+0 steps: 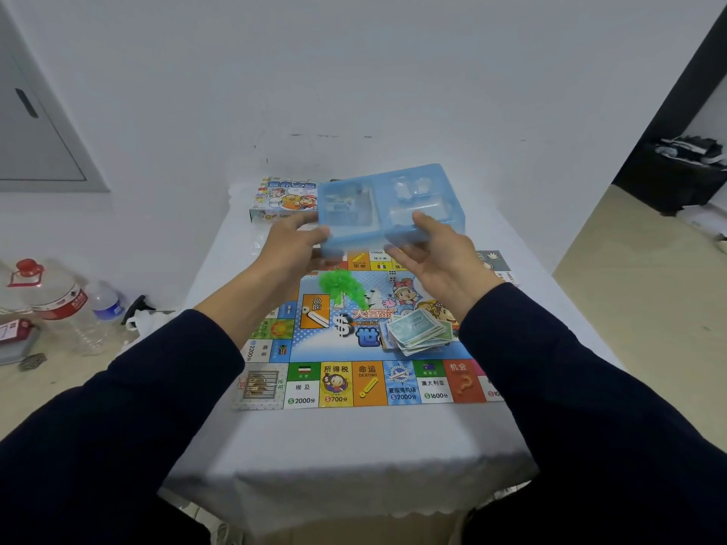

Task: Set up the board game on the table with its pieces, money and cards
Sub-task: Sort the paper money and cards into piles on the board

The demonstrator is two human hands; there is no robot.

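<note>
Both hands, left (293, 245) and right (440, 255), grasp the tilted blue tray (389, 202); a slack grip risks leftover pieces spilling onto the board (354, 336).

Even, diffuse light is filling the room, with soft, faint shadows. The wide-angle lens is bowing the door frame (668, 112) and wall panel (39, 123) at the edges. The blue plastic tray (389, 208) is showing motion blur; the game board (366, 344) print is reading sharp.
</note>
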